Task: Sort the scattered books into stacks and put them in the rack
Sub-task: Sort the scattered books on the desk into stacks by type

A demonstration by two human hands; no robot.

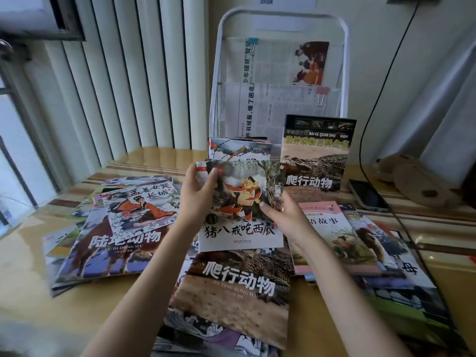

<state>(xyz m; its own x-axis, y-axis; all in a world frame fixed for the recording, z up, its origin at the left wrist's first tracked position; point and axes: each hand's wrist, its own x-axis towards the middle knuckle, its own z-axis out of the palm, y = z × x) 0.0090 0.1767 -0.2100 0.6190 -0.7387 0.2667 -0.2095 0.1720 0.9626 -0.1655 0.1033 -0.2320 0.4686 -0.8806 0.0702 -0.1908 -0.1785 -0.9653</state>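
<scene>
Both hands gripped a thin picture book [240,206] with a cartoon pig cover, held up above the table [38,318]: left hand [198,199] on its left edge, right hand [286,217] on its right edge. Behind it stood a white wire rack [282,70] holding clipped newspapers and an upright reptile book [315,155]. Scattered books covered the table; a phone [368,195] lay to the right.

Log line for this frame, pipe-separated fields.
phase: sorting | left hand: holds pig picture book | right hand: same book | rack: newspapers, some books | table: books scattered
</scene>
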